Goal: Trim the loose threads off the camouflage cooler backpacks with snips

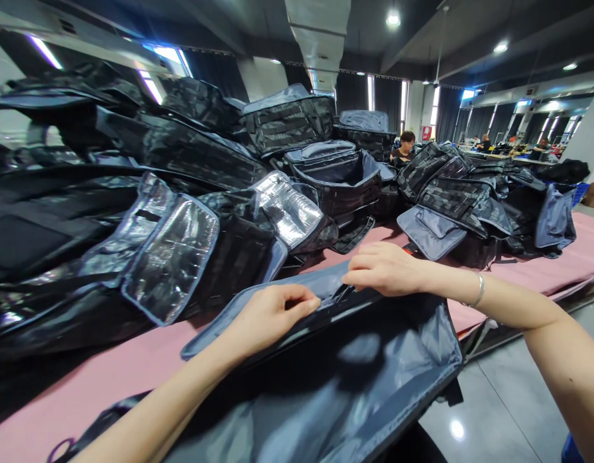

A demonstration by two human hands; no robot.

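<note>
An open black bag (326, 379) with a grey lining lies at the table's near edge, its mouth facing me. My left hand (272, 315) is at the bag's upper edge, thumb and fingertips pinched together on something too small to make out. To its right, my right hand (384, 269) is closed at the same edge, with a small dark piece under its fingertips, perhaps a zipper end or strap. The grey flap (239, 312) spreads behind both hands on the pink table surface (128, 360).
Dark camouflage bags (287, 122) are piled along the far side, some with silvery linings (174, 260). More bags (451, 199) lie at the right. A person (404, 148) is behind the piles. Tiled floor (504, 399) shows at the lower right.
</note>
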